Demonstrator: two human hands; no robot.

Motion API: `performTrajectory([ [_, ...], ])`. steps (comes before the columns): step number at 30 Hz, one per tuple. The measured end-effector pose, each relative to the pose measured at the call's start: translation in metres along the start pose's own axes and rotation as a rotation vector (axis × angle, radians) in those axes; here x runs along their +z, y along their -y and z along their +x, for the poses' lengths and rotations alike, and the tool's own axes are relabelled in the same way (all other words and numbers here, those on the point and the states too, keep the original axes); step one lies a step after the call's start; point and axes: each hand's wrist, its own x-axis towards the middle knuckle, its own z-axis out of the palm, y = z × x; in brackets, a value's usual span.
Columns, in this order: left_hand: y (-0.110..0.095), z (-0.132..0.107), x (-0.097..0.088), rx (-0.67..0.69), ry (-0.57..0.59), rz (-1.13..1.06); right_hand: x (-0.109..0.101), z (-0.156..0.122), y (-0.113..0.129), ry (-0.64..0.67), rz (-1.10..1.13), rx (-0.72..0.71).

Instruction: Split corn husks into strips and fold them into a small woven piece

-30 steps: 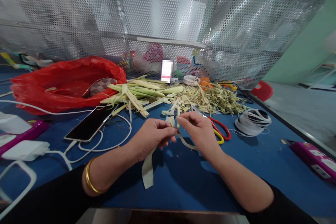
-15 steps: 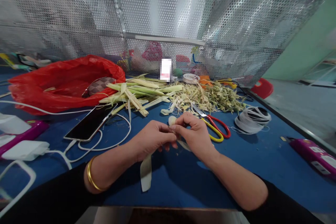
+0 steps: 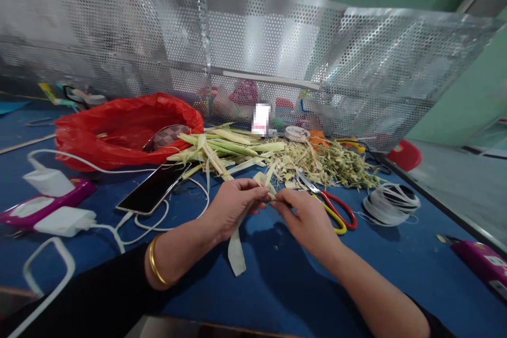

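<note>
Between my two hands is a pale corn husk [image 3: 236, 256], whose free end hangs below my left palm. My left hand [image 3: 232, 206] is closed, thumb and fingers pinching the husk near its folded top. Fingertips of my right hand [image 3: 307, 219] pinch the same husk just to the right, with a loose flap sticking up between the hands. The exact fold is partly hidden by the fingers. Just beyond my right hand lie scissors [image 3: 336, 211] with red and yellow handles. Longer green and cream husks [image 3: 229, 143] are heaped behind my left hand.
Shredded husks and dried bits [image 3: 332, 163] lie at the back right, near a roll of white cord [image 3: 390, 205]. A red plastic bag [image 3: 119, 153], a phone [image 3: 154, 190], cables and a purple power strip [image 3: 79, 193] occupy the left. A perforated metal screen [image 3: 269, 37] borders the table.
The view has tilted up and shifted left. My hands have moved slightly apart, and a flap of husk now stands up between them. The right wrist has turned palm-down.
</note>
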Motion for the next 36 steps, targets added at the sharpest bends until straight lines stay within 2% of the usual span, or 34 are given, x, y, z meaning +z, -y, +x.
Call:
performTrajectory([
  [4, 0.005, 0.001, 0.003, 0.121, -0.072, 0.12, 0.002, -0.004, 0.004, -0.001, -0.029, -0.134],
  [7, 0.009, 0.005, 0.002, 0.132, -0.101, 0.136, 0.003, -0.005, 0.006, 0.035, -0.047, -0.158],
  [11, 0.009, 0.007, 0.0, 0.055, -0.071, 0.044, 0.005, -0.004, 0.005, 0.045, 0.078, -0.015],
  [14, 0.005, 0.006, -0.001, 0.019, -0.024, -0.033, 0.006, -0.002, 0.004, 0.081, 0.326, 0.157],
  [16, 0.004, 0.004, 0.0, 0.024, -0.021, -0.045, 0.006, 0.0, 0.004, 0.09, 0.463, 0.22],
  [22, 0.01, 0.005, 0.002, 0.09, -0.098, 0.013, 0.008, -0.001, 0.004, 0.069, 0.526, 0.183],
  [30, 0.004, 0.0, 0.002, 0.083, 0.01, -0.129, 0.007, 0.005, 0.003, 0.002, 0.697, 0.341],
  [36, 0.008, -0.002, 0.006, 0.149, 0.112, -0.102, 0.008, 0.006, 0.004, -0.03, 0.861, 0.363],
])
